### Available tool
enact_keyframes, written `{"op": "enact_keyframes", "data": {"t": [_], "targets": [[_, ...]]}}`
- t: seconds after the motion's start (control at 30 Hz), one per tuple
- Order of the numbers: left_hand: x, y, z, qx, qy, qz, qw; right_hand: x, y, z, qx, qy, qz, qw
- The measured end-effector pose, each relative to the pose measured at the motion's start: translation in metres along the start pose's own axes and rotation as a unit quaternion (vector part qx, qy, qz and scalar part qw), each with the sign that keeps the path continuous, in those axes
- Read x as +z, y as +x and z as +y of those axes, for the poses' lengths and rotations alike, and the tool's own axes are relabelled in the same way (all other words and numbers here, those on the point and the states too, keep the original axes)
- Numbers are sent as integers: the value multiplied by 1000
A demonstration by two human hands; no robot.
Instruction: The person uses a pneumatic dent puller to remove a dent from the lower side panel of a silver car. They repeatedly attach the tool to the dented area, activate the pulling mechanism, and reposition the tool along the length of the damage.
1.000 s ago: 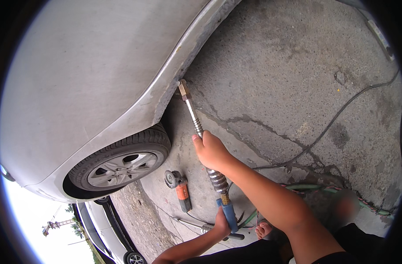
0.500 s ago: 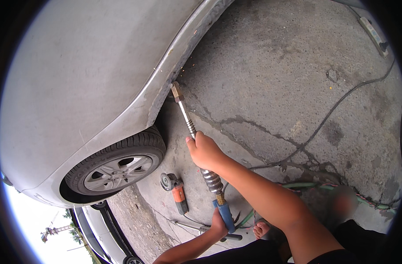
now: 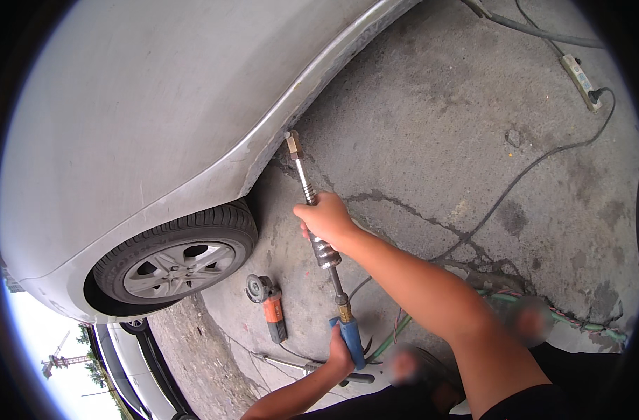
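Observation:
A slide-hammer dent puller (image 3: 326, 255) runs from my lap toward a silver car body (image 3: 158, 105). Its brass-coloured tip meets the lower edge of the panel, or sits just beside it. My right hand (image 3: 328, 218) is wrapped round the ribbed metal sliding weight, partly covering it. Bare rod shows between the weight and the blue handle (image 3: 349, 341). That handle is gripped by my left hand (image 3: 339, 350), whose fingers are partly hidden behind it.
An orange angle grinder (image 3: 272, 311) lies on the concrete near the rear wheel (image 3: 179, 269). Beside my left wrist is another metal rod tool (image 3: 288, 362). A black cable (image 3: 505, 192) leads to a power strip (image 3: 582, 82); a green hose (image 3: 564, 318) lies at right.
My right hand has slid the weight up the rod toward the car, baring rod above the handle. Sparks seen near the tip earlier are gone. The view has shifted slightly.

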State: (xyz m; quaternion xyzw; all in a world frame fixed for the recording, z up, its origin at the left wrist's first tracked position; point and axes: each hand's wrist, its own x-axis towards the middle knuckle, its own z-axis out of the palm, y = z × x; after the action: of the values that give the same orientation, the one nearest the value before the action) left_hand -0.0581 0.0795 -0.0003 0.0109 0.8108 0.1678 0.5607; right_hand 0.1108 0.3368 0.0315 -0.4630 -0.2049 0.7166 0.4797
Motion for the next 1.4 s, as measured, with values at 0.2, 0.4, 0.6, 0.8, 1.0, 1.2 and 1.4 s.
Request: {"op": "enact_keyframes", "data": {"t": [0.2,0.4,0.6,0.8,1.0,1.2,1.4], "targets": [[-1,5,-3,2,-10,-2,1000,-2,-63,45,43,-27,-16,999],[-3,5,-4,-5,-51,-6,999,10,-28,24,3,-9,64,998],[-4,11,-8,18,-52,9,998,-13,-16,4,140,228,-245,932],[-36,2,-16,-47,-9,-54,997,-16,-59,25,119,192,-78,971],[-28,-7,12,-52,21,14,998,-17,-39,22,40,78,-93,992],[-26,-3,27,-19,20,4,1000,-14,-30,-5,33,27,-125,991],[-26,-7,22,-12,-1,7,1000,-8,-21,0,20,5,-147,989]]}}
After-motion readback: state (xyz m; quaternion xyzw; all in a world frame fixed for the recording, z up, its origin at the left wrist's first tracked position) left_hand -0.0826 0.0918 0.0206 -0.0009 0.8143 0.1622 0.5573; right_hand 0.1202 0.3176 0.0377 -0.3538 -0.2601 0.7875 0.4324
